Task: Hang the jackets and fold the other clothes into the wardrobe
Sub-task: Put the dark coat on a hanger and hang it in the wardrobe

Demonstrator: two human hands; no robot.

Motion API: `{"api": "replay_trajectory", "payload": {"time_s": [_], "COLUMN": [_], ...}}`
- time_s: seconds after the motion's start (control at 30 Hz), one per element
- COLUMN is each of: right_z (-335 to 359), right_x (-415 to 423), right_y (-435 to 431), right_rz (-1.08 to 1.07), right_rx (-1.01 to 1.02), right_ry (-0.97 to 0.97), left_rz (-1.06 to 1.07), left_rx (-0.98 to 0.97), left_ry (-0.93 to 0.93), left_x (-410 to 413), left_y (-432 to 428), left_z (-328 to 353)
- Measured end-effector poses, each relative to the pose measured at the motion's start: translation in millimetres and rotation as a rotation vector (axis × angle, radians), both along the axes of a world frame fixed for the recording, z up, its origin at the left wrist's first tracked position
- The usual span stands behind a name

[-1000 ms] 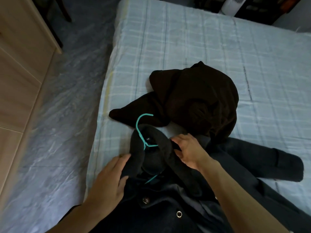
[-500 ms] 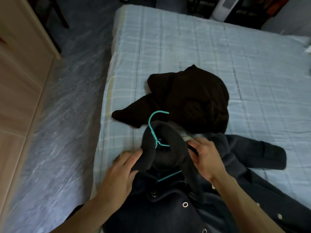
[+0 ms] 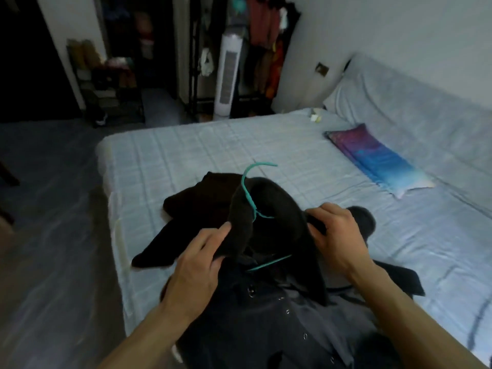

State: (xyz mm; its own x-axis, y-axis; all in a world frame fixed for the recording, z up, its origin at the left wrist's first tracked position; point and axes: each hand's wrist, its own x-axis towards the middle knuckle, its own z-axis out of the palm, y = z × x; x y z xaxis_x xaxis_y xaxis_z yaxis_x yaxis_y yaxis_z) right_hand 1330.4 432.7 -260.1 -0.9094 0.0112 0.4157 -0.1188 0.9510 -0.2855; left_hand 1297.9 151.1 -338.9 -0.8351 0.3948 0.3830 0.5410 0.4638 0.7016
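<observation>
Lifted, one hangered jacket (image 3: 269,331) is gripped by left hand (image 3: 194,267) and right hand (image 3: 338,235) fingers (image 3: 219,231).

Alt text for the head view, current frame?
Left hand and right hand grip the collar of a navy buttoned coat on a teal wire hanger, over a pale blue checked bed. A crumpled dark brown garment lies behind; a purple-blue pillow sits further right.

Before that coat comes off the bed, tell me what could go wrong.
1. The left hand and right hand grip the collar of the navy coat, not the teal hanger; lifted so, a shoulder may slip off it.
2. The coat front looks open near the top, which could let it slide.
3. The brown garment lies close behind the collar and might get dragged along.
</observation>
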Motion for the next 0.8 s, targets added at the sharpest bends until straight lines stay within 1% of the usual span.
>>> {"api": "replay_trajectory", "payload": {"time_s": [0.17, 0.3, 0.43, 0.63, 0.8], "right_z": [70.6, 116.2, 157.0, 221.0, 282.9], "right_x": [55.4, 104.2, 159.3, 236.2, 268.2], "right_y": [5.6, -2.6, -9.8, -40.6, -93.4], "right_rz": [-0.137, -0.239, -0.394, -0.687, -0.840], "right_rx": [-0.004, -0.004, 0.073, 0.201, 0.328], "right_ry": [0.181, 0.316, 0.360, 0.486, 0.593], "left_rz": [-0.094, -0.200, -0.299, -0.526, -0.648], "left_rx": [0.008, 0.017, 0.060, 0.202, 0.375], "left_ry": [0.233, 0.373, 0.482, 0.643, 0.685], "left_x": [2.1, 7.2, 14.9, 25.9, 23.6], "left_y": [10.6, 18.8, 37.5, 69.9, 85.4], "left_z": [91.3, 149.2, 198.3, 275.1, 332.8]}}
